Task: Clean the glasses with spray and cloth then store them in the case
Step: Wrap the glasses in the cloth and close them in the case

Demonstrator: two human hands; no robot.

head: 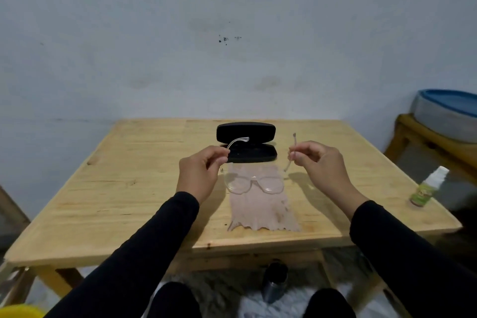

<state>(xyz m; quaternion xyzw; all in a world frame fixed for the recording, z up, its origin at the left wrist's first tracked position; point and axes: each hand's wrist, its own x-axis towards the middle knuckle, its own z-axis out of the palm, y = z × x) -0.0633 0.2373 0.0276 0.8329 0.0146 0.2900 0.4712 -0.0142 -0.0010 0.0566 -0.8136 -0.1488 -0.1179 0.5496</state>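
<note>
Single head view: looks forward and down over table (154,188), close above both hands, wall behind.

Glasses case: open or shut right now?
Open: the case lid stands raised behind its base, and nothing shows inside.

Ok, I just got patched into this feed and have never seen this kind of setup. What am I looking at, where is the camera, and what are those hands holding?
There is no machine here. A person wears one wide-angle camera on the head, looking forward and down, so you see their own arms in black sleeves. The left hand and right hand each pinch one arm of a pair of clear glasses, lenses hanging low over a pinkish cloth; whether they touch it is hard to tell. The cloth lies flat on a wooden table. Behind it sits a black case, lid open. A small spray bottle stands near the table's right edge. The glasses are not yet in the case.
</note>
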